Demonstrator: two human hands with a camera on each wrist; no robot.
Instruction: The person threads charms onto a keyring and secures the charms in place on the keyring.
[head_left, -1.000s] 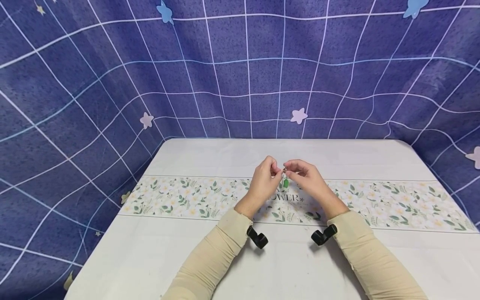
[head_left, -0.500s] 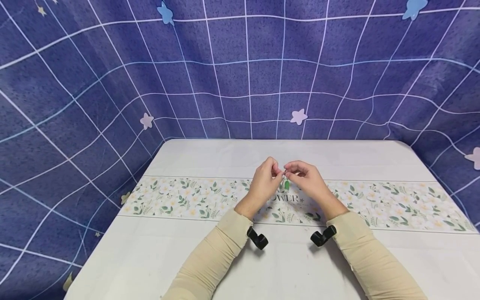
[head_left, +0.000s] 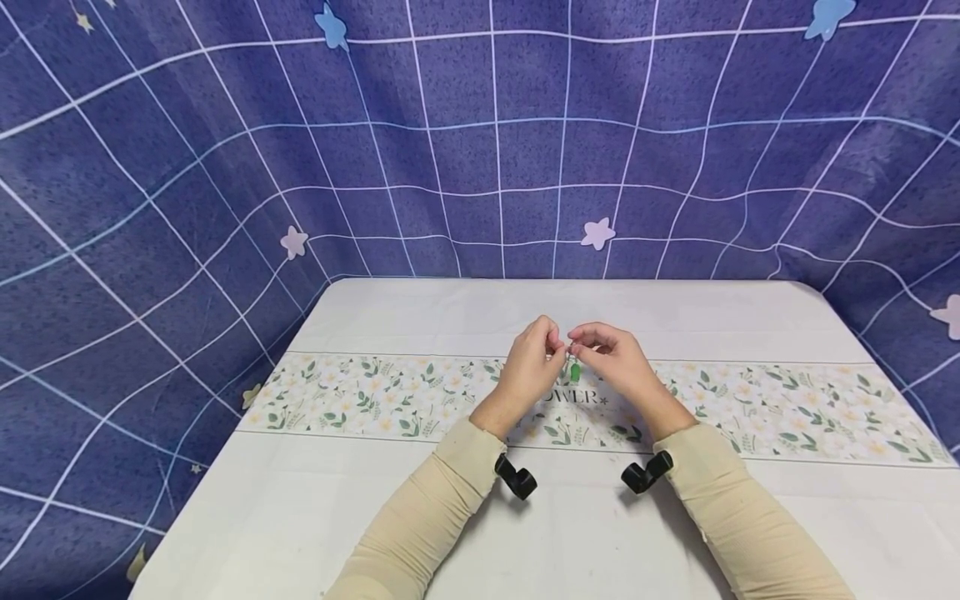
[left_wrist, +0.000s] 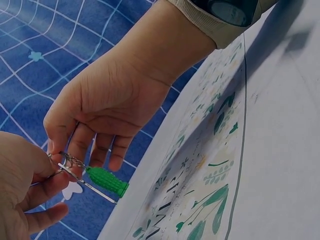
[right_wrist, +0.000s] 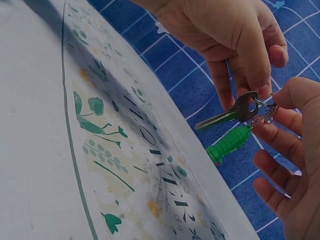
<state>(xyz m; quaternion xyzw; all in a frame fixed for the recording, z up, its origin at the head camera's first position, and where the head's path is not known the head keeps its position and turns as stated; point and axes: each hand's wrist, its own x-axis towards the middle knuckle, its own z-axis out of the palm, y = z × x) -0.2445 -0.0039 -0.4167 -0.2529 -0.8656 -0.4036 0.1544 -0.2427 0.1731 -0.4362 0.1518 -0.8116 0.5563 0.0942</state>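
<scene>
The left hand (head_left: 528, 358) pinches the key (right_wrist: 245, 107) by its head, fingertips only; the right hand (head_left: 615, 354) likewise pinches the ring (right_wrist: 266, 104) just beside it. From the ring hangs the green charm (right_wrist: 230, 141), near the key, above the table (head_left: 570, 542). Smooth metal in such slight grips could slip and drop; the loose charm might swing and twist the ring.

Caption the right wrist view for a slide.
Left hand and right hand hold metal ring, key and green charm.
</scene>
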